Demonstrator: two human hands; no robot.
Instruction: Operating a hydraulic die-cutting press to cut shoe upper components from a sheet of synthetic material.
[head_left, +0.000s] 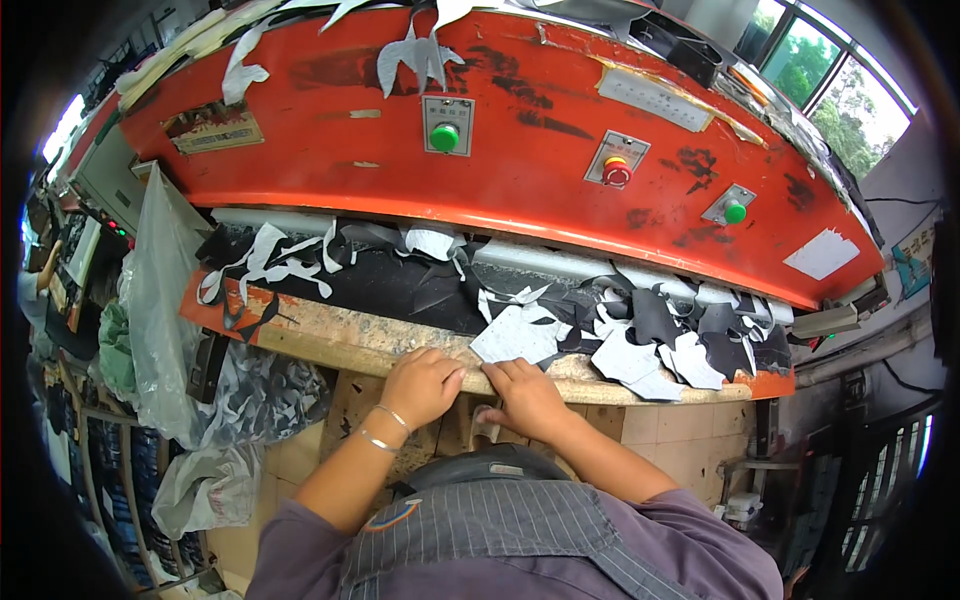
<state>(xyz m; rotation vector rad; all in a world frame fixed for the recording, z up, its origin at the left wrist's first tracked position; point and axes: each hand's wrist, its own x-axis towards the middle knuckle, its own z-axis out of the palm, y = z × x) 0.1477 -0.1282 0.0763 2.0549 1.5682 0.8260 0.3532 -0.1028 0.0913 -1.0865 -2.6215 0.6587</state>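
The worn wooden front edge point(330, 345) of an orange-red press bed runs across in front of me. My left hand point(422, 385), with two bangles at the wrist, lies on this edge, its fingers bent over it and its thumb toward the right hand. Just beside it, my right hand point(528, 398) grips the same edge, fingers on top and thumb below. White cut material point(518, 335) lies right beyond my right fingers. More white pieces point(645, 362) and dark scraps point(655, 318) are heaped farther right. No loose piece shows in either hand.
The orange-red machine beam point(330, 150) spans the bed, with green buttons point(444, 138) and a red stop button point(616, 172). White scraps point(275, 262) litter the bed's left end. A clear plastic bag point(165, 310) hangs at left, above a sack of scraps point(265, 395).
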